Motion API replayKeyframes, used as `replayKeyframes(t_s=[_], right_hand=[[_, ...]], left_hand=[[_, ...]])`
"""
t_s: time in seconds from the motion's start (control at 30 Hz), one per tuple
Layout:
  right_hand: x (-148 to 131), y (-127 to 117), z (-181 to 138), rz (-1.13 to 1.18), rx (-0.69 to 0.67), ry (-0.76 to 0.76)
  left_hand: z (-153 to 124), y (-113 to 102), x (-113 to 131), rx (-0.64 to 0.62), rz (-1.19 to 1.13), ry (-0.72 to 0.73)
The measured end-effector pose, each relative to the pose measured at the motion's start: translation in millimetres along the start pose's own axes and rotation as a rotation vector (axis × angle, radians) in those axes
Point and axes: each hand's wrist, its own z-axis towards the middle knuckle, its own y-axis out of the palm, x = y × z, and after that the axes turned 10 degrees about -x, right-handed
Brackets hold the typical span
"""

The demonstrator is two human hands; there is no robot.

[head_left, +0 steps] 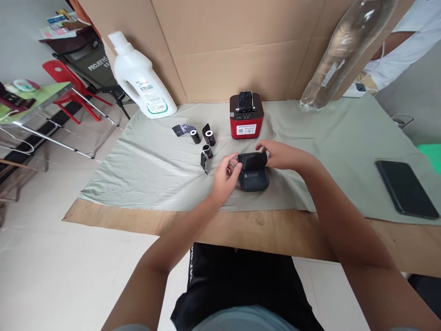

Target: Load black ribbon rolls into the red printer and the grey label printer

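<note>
A small black device (254,181), which looks like a portable printer with its lid (253,161) raised, rests on the cloth in front of me. My left hand (227,177) holds its left side, thumb and fingers curled at the lid's edge. At the right edge of the lid is my right hand (277,154), with its fingers bent around that side; some fingertips are hidden. Beyond the device stands a red and black printer (245,131) with a dark strip (245,101) coming out of its top. To the left lie three small black paper rolls (195,137), partly unrolled.
A white jug (141,78) stands at the back left before a cardboard panel (241,50). A clear plastic-wrapped cylinder (339,59) leans at the back right. A phone (406,188) lies on the right. Past the panel, another person's white clothing (409,50) shows.
</note>
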Motion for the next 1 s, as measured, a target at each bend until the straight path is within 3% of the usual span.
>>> replayKeyframes(t_s=[0.2,0.43,0.53,0.63,0.7,0.8,0.9,1.0], right_hand=[[-1,-7,-2,0.288,-0.203,0.045],[12,0,4,0.418,-0.178,0.086],[17,19,-5,0.482,-0.039,0.093],[10,57,-17,0.494,0.278,0.148],[-4,87,-23,0.373,0.443,0.115],[-29,120,-26,0.115,0.542,0.16],[-41,128,-28,-0.007,0.581,0.187],[-31,112,-37,0.008,0.614,0.213]], left_hand=[[15,2,-15,-0.099,-0.202,-0.332],[19,-4,-19,-0.177,-0.228,-0.321],[18,-4,-19,-0.174,-0.232,-0.319],[14,-2,-16,-0.156,-0.221,-0.312],[12,0,-13,-0.14,-0.206,-0.307],[7,1,-10,-0.134,-0.179,-0.292],[4,1,-10,-0.133,-0.13,-0.28],[0,2,-9,-0.16,-0.007,-0.275]])
